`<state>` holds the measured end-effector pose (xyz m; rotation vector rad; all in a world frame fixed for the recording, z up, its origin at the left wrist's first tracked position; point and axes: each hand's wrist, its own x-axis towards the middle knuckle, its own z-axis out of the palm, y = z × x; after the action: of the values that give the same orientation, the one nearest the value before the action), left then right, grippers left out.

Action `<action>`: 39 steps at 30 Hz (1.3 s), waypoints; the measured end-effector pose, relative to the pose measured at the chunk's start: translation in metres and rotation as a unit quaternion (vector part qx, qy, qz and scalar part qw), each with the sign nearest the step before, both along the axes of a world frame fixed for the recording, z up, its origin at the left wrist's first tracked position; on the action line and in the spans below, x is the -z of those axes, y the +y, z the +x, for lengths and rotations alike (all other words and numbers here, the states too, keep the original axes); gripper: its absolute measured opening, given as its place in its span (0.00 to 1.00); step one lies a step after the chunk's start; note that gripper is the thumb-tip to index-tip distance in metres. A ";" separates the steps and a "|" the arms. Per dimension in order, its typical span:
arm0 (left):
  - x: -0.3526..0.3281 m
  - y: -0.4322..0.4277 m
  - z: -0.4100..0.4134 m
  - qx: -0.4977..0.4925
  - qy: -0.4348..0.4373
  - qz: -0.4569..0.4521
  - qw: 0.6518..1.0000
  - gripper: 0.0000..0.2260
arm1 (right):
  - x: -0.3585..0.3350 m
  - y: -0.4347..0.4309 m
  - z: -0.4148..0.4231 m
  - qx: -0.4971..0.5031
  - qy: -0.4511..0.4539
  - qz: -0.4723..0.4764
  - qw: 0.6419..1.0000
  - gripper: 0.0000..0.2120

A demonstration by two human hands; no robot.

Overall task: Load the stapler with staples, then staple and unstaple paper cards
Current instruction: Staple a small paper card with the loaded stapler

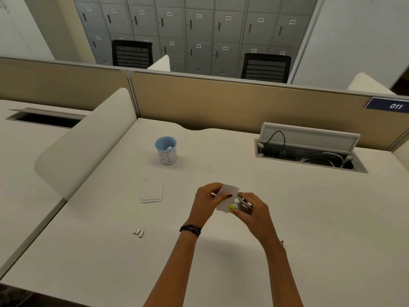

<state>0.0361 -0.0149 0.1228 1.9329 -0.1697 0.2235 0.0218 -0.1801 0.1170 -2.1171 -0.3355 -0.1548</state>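
The small dark metal stapler with a yellow-green tip (243, 207) is held above the white desk (309, 218), near the middle of the view, its tip against the lower edge of a few white paper cards (228, 192). The right hand (254, 214) grips the stapler with its fingers curled over the body. The left hand (207, 202) pinches the cards between thumb and fingers at their upper left part. The cards stand tilted between the two hands, and whether the stapler's mouth is pressed down on them cannot be told. A bundle of dark cord bracelets (190, 229) circles the left wrist. At 9 o'clock from the hands a small stack of white paper cards (152, 191) lies flat on the desk. At 8 o'clock three short silvery strips of staples (138, 232) lie side by side. At 11 o'clock stands a light blue cup with a white paper label marked BIN (166, 151), a scrap of paper inside. At 2 o'clock a grey cable hatch (309, 135) is set into the desk, lid raised, with cables in it.
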 end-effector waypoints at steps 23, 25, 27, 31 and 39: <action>0.005 -0.011 0.002 -0.008 -0.041 0.052 0.998 0.07 | -0.010 0.004 -0.010 -0.029 0.268 0.213 0.939 0.12; 0.005 -0.012 0.001 -0.004 -0.038 0.048 0.998 0.08 | -0.009 0.006 -0.010 -0.027 0.276 0.216 0.936 0.12; 0.005 -0.013 0.000 0.000 -0.031 0.049 0.998 0.08 | -0.007 0.006 -0.010 -0.020 0.285 0.225 0.932 0.10; 0.006 -0.014 -0.001 0.005 -0.016 0.051 0.999 0.09 | -0.003 0.007 -0.010 0.000 0.300 0.261 0.918 0.10; 0.008 -0.011 -0.002 0.002 0.004 0.038 0.999 0.10 | 0.005 0.021 -0.006 0.081 0.281 0.334 0.896 0.12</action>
<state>0.0342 -0.0263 0.1151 2.0089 -0.1787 0.2095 0.0160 -0.1594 0.1124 -1.4127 0.2235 0.2245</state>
